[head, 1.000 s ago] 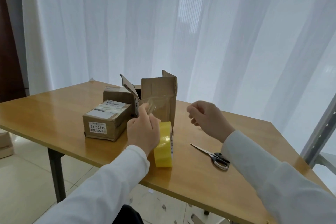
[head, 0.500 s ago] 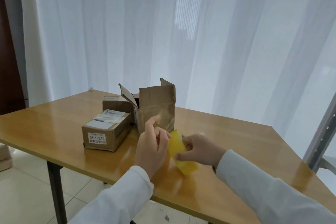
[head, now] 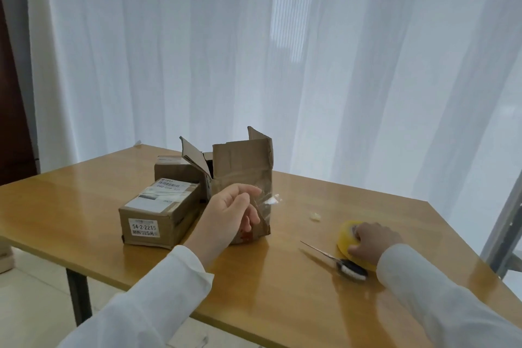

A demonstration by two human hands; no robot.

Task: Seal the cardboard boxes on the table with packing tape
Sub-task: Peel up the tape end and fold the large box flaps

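The yellow tape roll [head: 348, 237] has moved from frame centre to the lower right, where the right hand [head: 372, 243] is gripping it beside the scissors [head: 336, 260]. The left hand [head: 229, 214] is pinching a clear tape strip [head: 267, 202] before the open cardboard box [head: 243, 175]. The closed box [head: 158, 213] at centre left is showing "54-2-2215".

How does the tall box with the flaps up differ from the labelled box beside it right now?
The tall box stands upright with its top flaps open; the labelled box lies low and long, closed. The labelled box carries white printed stickers on its top and near end; the tall box shows mostly bare, creased cardboard. The left hand holds a clear tape strip in front of the tall box; nothing touches the labelled box. Both are brown cardboard.
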